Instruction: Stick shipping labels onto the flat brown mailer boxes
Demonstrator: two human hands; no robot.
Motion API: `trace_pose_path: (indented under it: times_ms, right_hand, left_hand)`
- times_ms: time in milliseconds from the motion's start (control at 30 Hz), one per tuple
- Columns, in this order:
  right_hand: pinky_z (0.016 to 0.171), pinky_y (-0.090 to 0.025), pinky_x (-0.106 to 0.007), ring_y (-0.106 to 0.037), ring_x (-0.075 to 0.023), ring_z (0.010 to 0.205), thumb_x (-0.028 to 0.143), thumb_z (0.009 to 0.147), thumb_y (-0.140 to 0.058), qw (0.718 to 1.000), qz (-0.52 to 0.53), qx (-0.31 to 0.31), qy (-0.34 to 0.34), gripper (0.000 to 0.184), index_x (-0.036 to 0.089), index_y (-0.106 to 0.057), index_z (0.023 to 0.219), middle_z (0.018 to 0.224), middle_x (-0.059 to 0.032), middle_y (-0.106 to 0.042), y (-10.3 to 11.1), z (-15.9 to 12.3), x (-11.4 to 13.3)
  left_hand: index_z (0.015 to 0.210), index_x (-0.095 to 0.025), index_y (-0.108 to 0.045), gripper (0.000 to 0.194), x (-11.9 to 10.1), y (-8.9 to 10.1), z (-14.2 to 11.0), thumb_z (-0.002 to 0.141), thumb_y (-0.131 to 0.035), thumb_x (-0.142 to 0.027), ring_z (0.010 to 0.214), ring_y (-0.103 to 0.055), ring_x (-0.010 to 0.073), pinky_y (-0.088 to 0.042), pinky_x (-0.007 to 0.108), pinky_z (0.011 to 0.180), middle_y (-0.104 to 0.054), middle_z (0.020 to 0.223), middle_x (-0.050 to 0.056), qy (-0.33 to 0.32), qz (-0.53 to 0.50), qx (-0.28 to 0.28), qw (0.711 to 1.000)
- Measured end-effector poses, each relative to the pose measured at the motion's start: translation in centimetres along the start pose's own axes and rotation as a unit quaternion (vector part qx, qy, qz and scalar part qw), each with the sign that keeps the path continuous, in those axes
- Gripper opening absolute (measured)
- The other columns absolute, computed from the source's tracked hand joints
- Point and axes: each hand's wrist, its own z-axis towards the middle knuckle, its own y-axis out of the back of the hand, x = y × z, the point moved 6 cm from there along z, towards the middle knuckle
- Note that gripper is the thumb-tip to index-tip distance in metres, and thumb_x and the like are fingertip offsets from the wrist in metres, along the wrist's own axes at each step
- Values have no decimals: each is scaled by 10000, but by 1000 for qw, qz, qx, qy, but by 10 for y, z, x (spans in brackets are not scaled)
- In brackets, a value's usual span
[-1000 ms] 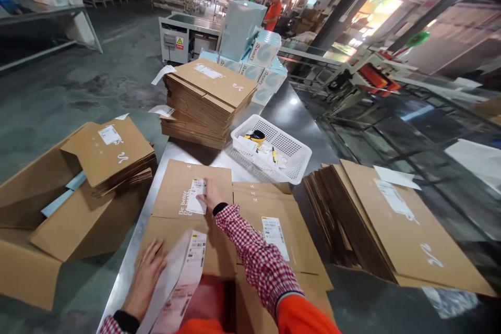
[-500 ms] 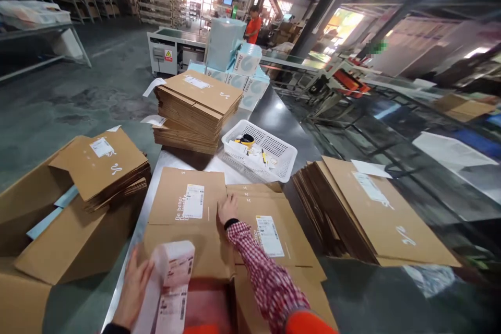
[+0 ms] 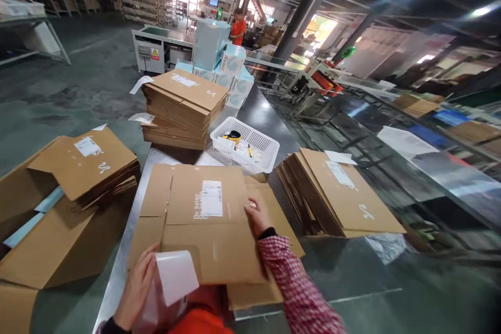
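Observation:
My right hand (image 3: 257, 217) grips the right edge of a flattened cardboard box (image 3: 230, 248) on the metal table. A white printed label (image 3: 212, 198) sticks to that box over its white lettering. Under it, another flattened box (image 3: 147, 198) shows at the left, and a further flattened box (image 3: 276, 209) shows at the right. My left hand (image 3: 140, 277), low at the left, is closed on a strip of labels (image 3: 176, 275). The strip's white end curls over in front of the cardboard. Part of the strip below is hidden by its own fold.
Behind stand a tall stack of flattened boxes (image 3: 176, 109) and a white perforated basket (image 3: 270, 154) with tape and a cutter. More flattened boxes (image 3: 348, 193) lean at the right. An open carton (image 3: 58, 250) holds a stack at the left. A person (image 3: 238, 28) works far back.
My right hand has moved right with the labelled box, which now overlaps the box at the right and uncovers one beneath. The label strip's end has folded over, showing its blank side.

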Motion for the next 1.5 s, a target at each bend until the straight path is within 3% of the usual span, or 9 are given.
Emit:
trace_pose_path:
  times_ms: [167, 267, 433, 600, 700, 933, 1100, 1267, 1500]
  right_hand:
    - [617, -521, -336, -633, -213, 653, 346, 582, -623, 994, -54, -77, -48, 453, 205, -567, 1009, 705, -44, -638, 175, 19, 7]
    - [720, -529, -398, -658, -261, 783, 339, 648, -582, 977, -197, -70, -36, 389, 186, -606, 1005, 787, -95, -668, 206, 31, 13]
    - [1051, -353, -452, -457, -309, 1248, 361, 592, -722, 962, -272, 4, 24, 537, 161, -629, 1082, 1242, -166, -582, 77, -5, 23]
    - [973, -436, -403, -560, -240, 1122, 499, 576, -784, 838, 30, 539, 80, 723, 213, -583, 1209, 1198, -87, -626, -150, -155, 39]
    - [846, -491, -389, -639, -209, 869, 575, 659, -699, 832, 132, 539, -30, 507, 157, -691, 945, 928, -67, -698, -195, -197, 41]
    - [685, -459, -253, -559, -110, 661, 454, 664, -752, 864, 185, 463, -69, 351, 163, -701, 854, 749, -1, -646, -190, -198, 53]
    - [695, -479, -277, -569, -129, 693, 521, 718, -683, 847, 161, 503, -61, 447, 164, -669, 987, 797, -14, -648, -194, -204, 52]
    - [1019, -367, -466, -505, -262, 1161, 399, 883, -475, 894, -189, 358, 192, 389, 156, -615, 1152, 1188, -135, -615, -171, -129, 30]
    - [1112, -200, -540, -284, -303, 1373, 267, 918, -391, 790, -531, 165, 258, 457, 212, -457, 1367, 1472, -96, -386, -102, -31, -30]
  left_hand:
    - [1086, -198, -622, 412, -49, 18, -3, 887, -381, -467, 1162, -554, 241, -393, 433, 1057, -629, 1212, 97, -38, -3, 5, 999]
    - [1020, -208, -649, 383, -74, 38, -3, 889, -397, -465, 1088, -586, 229, -441, 364, 980, -663, 1129, 78, -57, 4, -11, 998]
    - [914, -189, -644, 354, -115, 50, 1, 893, -406, -451, 899, -625, 183, -483, 267, 801, -690, 945, 52, -88, 37, -18, 995]
    - [679, -194, -545, 402, -123, 65, 20, 897, -361, -476, 557, -522, 133, -407, 233, 507, -551, 586, -12, -86, 119, -60, 987]
    - [952, -160, -620, 437, -109, 86, 28, 886, -360, -505, 917, -618, 238, -494, 338, 772, -664, 979, 103, -102, 172, -138, 970]
    - [1159, -242, -566, 543, -66, 41, 0, 703, -648, -527, 1171, -555, 295, -461, 439, 979, -640, 1209, 85, -35, 33, 57, 997]
    - [1077, -194, -596, 564, -61, 33, -4, 647, -674, -550, 884, -658, 237, -545, 340, 778, -698, 985, 69, 43, -44, -14, 998]
    - [934, -193, -667, 496, -48, 50, 14, 675, -592, -609, 700, -615, 216, -496, 312, 647, -684, 748, 24, 82, 17, -53, 995]
    - [1043, -193, -571, 479, -40, 45, 29, 741, -561, -565, 804, -629, 214, -492, 299, 705, -686, 911, 46, 92, -28, -28, 995]
